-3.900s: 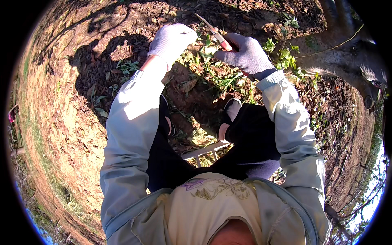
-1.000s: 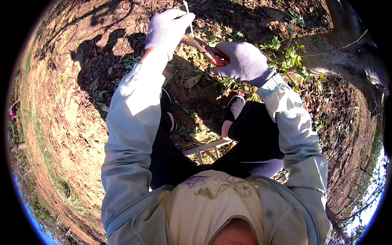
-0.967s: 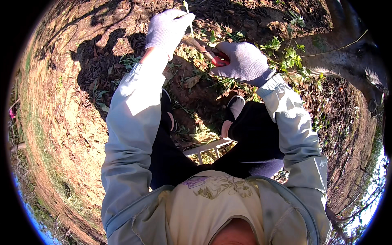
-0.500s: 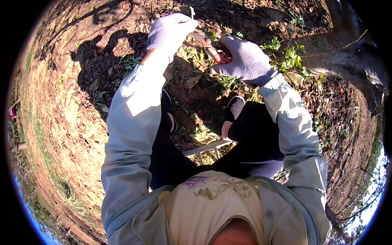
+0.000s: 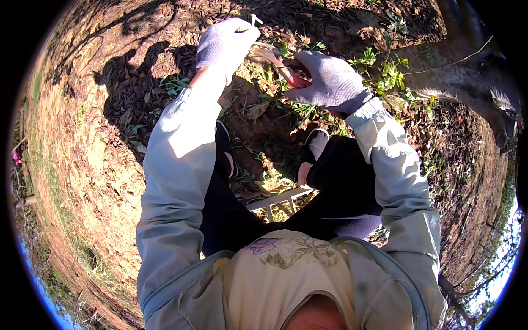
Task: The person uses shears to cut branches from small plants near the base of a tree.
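My left hand [image 5: 224, 47], in a pale knit glove, is closed in a pinch. From its fingertips sticks up a thin, pale piece of stem [image 5: 254, 20]; the rest is hidden in the grip. To its right, my right hand [image 5: 333, 82], gloved alike, is wrapped around the red handles of a pair of pruning shears [image 5: 297, 80]. The shears' blades [image 5: 269, 54] point up and left, just below the left fingertips. Whether they touch the stem I cannot tell. The handles look spread apart.
A thick tree trunk [image 5: 462, 71] lies at the upper right, with leafy green shoots [image 5: 389, 76] beside my right hand. Dry leaves [image 5: 308, 22] cover the ground. Between my legs shows a pale slatted seat edge [image 5: 280, 198], with my shoes [image 5: 318, 144] beyond it.
My left hand and the stem have shifted slightly left and down. The shears have turned a little, and their handles appear wider apart.
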`<move>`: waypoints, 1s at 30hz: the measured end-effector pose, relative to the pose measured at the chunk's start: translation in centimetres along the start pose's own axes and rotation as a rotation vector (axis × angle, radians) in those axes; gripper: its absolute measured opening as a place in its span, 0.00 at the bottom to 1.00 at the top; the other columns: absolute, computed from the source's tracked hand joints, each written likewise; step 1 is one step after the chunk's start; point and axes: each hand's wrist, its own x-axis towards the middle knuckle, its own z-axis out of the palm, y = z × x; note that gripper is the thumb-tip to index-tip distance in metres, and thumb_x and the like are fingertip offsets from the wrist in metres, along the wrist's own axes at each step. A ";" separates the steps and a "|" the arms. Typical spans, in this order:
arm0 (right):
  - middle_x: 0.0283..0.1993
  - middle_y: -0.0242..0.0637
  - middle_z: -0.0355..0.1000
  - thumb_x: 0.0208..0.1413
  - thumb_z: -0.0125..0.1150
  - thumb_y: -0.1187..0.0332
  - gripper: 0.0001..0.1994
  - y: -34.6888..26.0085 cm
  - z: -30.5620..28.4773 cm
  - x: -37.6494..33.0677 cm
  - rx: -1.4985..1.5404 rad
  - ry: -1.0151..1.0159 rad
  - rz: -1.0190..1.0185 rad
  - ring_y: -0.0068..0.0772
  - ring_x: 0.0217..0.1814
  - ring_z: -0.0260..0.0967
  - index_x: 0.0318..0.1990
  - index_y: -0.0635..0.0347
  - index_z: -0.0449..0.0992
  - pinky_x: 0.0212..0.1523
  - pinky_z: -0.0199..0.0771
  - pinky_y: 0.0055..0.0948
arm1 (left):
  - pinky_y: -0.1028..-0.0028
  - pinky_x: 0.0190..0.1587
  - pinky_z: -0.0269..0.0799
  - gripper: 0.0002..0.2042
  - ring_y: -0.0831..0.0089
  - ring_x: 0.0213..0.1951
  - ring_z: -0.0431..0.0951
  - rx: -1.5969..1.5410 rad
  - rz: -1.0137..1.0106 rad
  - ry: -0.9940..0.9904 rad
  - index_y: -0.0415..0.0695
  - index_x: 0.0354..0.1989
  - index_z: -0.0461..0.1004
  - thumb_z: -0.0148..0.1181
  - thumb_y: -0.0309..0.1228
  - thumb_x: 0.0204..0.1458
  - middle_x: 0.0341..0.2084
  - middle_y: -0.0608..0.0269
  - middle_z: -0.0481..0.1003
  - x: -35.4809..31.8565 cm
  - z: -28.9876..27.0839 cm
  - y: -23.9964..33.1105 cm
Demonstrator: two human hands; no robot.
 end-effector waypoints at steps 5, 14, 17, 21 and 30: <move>0.32 0.47 0.74 0.39 0.69 0.43 0.30 1.4 -0.2 -0.3 0.016 -0.016 0.062 0.48 0.36 0.75 0.40 0.61 0.74 0.37 0.73 0.41 | 0.66 0.37 0.73 0.11 0.60 0.31 0.79 0.180 0.053 -0.040 0.51 0.31 0.81 0.59 0.43 0.48 0.27 0.57 0.79 0.6 -0.4 -1.1; 0.28 0.44 0.75 0.38 0.68 0.35 0.35 2.7 0.6 -0.1 0.221 0.061 0.032 0.42 0.32 0.77 0.43 0.58 0.76 0.36 0.76 0.37 | 0.79 0.23 0.65 0.06 0.79 0.21 0.71 -0.384 -0.138 -0.336 0.38 0.31 0.78 0.62 0.28 0.48 0.19 0.68 0.73 -0.2 0.3 0.5; 0.32 0.43 0.76 0.41 0.70 0.39 0.34 2.2 0.1 0.0 0.216 0.043 0.044 0.39 0.35 0.76 0.47 0.60 0.76 0.38 0.75 0.35 | 0.79 0.22 0.61 0.04 0.80 0.20 0.69 -0.472 -0.136 -0.307 0.40 0.27 0.77 0.61 0.27 0.48 0.17 0.69 0.72 -0.8 0.2 0.9; 0.35 0.44 0.76 0.43 0.72 0.45 0.32 2.5 -0.2 -0.7 0.207 0.075 0.024 0.38 0.36 0.76 0.48 0.62 0.75 0.39 0.74 0.34 | 0.79 0.22 0.61 0.04 0.80 0.19 0.69 -0.503 -0.169 -0.328 0.40 0.25 0.77 0.60 0.27 0.48 0.17 0.69 0.72 -0.4 0.8 0.5; 0.34 0.47 0.76 0.43 0.71 0.44 0.32 4.0 0.1 -1.4 0.108 0.056 0.028 0.44 0.35 0.76 0.46 0.62 0.75 0.38 0.74 0.36 | 0.76 0.21 0.63 0.04 0.79 0.18 0.70 -0.310 -0.156 -0.289 0.41 0.25 0.78 0.62 0.28 0.45 0.16 0.68 0.73 -0.1 3.0 1.0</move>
